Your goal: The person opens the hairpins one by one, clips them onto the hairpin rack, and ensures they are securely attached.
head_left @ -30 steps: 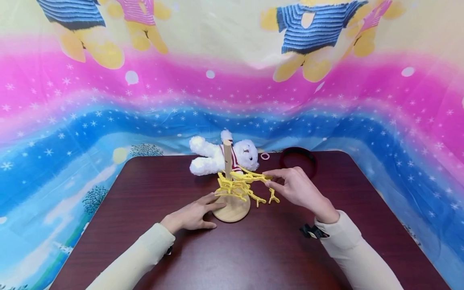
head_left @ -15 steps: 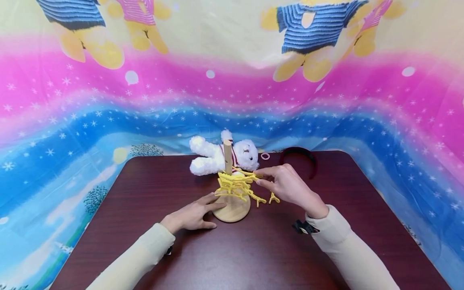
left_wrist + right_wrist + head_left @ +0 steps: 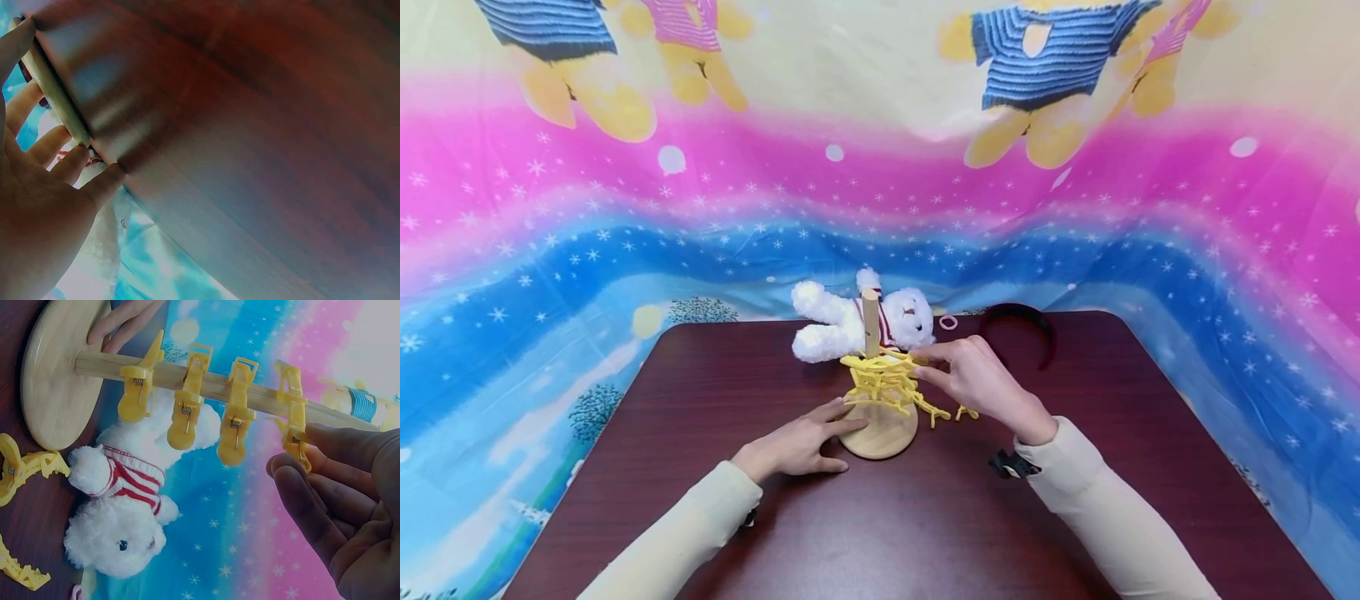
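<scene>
My right hand (image 3: 981,379) pinches a yellow plastic spring clip (image 3: 292,415) between thumb and fingers. In the right wrist view this clip's jaws lie around the upper part of a wooden post (image 3: 215,386). Three similar clips, one of them a yellow clip (image 3: 187,400), sit along the post below it. The post stands upright on a round wooden base (image 3: 880,437). My left hand (image 3: 797,442) rests beside that base with its fingers extended, the fingertips touching its left rim. The left wrist view shows the left fingers (image 3: 69,164) against the base's edge.
A white plush bear (image 3: 831,329) in a striped top lies behind the post. Further right are a small pink ring (image 3: 949,322) and a dark headband-like hoop (image 3: 1018,310). Loose yellow clips (image 3: 25,465) lie on the dark table (image 3: 715,375) right of the base.
My right hand has moved left, bringing the pinched yellow spring clip from right of the post onto it. The left hand has stayed at the base.
</scene>
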`<move>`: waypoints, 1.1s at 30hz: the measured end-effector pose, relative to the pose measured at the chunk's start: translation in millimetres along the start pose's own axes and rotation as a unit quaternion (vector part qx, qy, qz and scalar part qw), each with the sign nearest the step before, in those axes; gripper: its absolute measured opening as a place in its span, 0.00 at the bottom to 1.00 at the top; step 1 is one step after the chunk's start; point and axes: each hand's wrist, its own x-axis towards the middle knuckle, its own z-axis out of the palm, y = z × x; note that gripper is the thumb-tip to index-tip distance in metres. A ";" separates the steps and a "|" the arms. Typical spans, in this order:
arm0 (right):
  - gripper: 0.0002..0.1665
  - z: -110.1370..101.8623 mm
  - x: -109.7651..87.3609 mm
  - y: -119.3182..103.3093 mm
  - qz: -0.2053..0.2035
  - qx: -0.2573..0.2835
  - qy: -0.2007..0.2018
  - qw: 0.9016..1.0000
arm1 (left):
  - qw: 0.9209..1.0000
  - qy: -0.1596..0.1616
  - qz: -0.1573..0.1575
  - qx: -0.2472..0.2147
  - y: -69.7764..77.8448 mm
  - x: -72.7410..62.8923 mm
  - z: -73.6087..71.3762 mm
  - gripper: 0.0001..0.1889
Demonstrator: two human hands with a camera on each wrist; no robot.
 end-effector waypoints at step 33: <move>0.17 10.4 6.7 3.9 0.033 0.027 0.009 0.999 | 1.000 0.000 0.002 -0.003 0.0 -0.3 -0.2 0.38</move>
